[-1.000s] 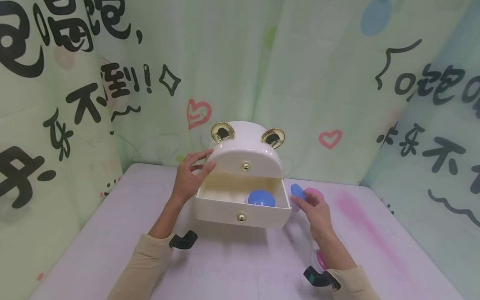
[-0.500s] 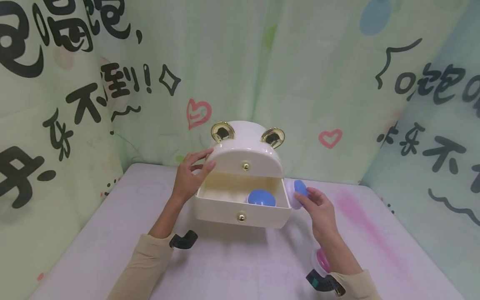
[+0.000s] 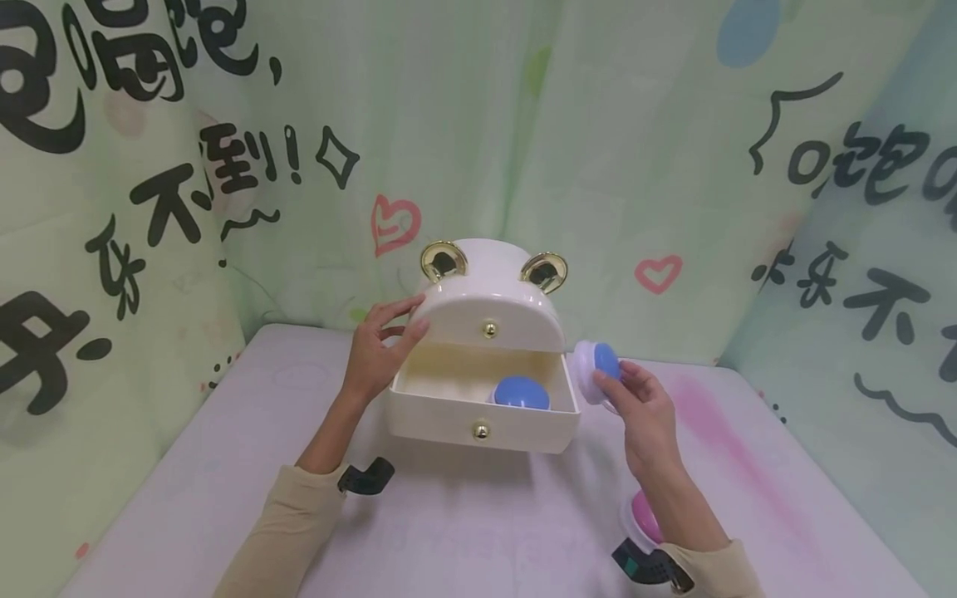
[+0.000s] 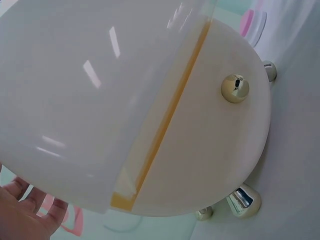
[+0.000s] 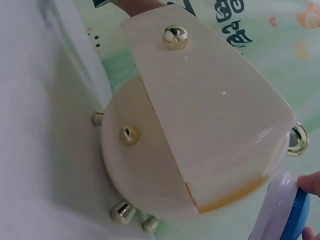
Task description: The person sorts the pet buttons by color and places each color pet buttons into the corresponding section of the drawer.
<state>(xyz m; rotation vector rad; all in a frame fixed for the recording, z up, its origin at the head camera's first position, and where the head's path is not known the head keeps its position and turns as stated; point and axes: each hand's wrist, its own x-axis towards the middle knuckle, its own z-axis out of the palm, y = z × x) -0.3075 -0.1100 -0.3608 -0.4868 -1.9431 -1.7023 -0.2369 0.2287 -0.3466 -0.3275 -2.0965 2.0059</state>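
A glossy white storage box (image 3: 493,309) with gold-rimmed ears stands in mid-table, its lower drawer (image 3: 437,422) pulled out. Inside the drawer sits a jar with a blue lid (image 3: 522,393). My left hand (image 3: 380,353) rests its fingers and thumb against the box's left side; its fingertips also show at the lower left of the left wrist view. Just right of the drawer, my right hand (image 3: 649,419) pinches a second jar (image 3: 586,374), pale lilac with a blue lid, tilted on its side. The right wrist view shows only part of this jar (image 5: 274,210).
A jar with a pink lid (image 3: 645,517) lies beside my right wrist, partly hidden by the forearm. The pale table (image 3: 359,548) is backed by a printed green curtain (image 3: 635,166). Gold feet (image 4: 243,200) stick out beneath the box.
My right hand has raised the blue-lidded jar beside the drawer and moved slightly right. A pink patch behind that hand is now out of sight. My left hand stays in place.
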